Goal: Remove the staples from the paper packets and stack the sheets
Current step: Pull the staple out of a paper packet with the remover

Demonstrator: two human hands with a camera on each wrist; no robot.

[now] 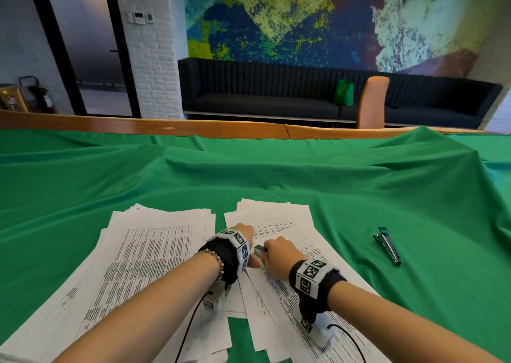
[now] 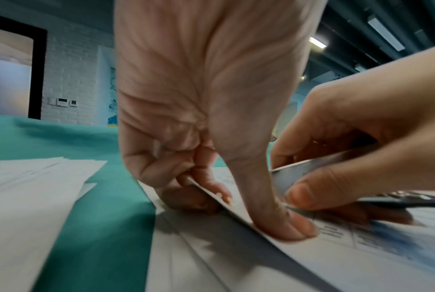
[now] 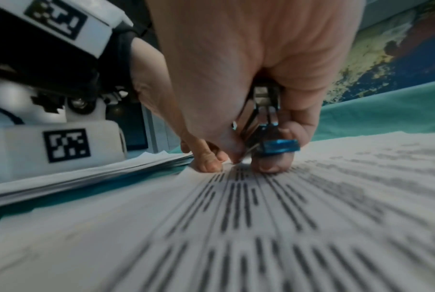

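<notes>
Fingers: your right hand [image 1: 278, 256] grips staple remover [image 3: 273, 147], tip just beside left thumb [image 2: 281, 223] pinning packet [image 1: 276, 224] corner; left hand [image 1: 243, 232] pinches that edge; remover's long axis points at thumb.

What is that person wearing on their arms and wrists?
Both arms are bare, with no sleeves. Each wrist has a black band with white blocks printed with black square codes. A white camera box hangs under each wrist, trailing a thin black cable. The left wrist also wears a silver bead bracelet.
</notes>
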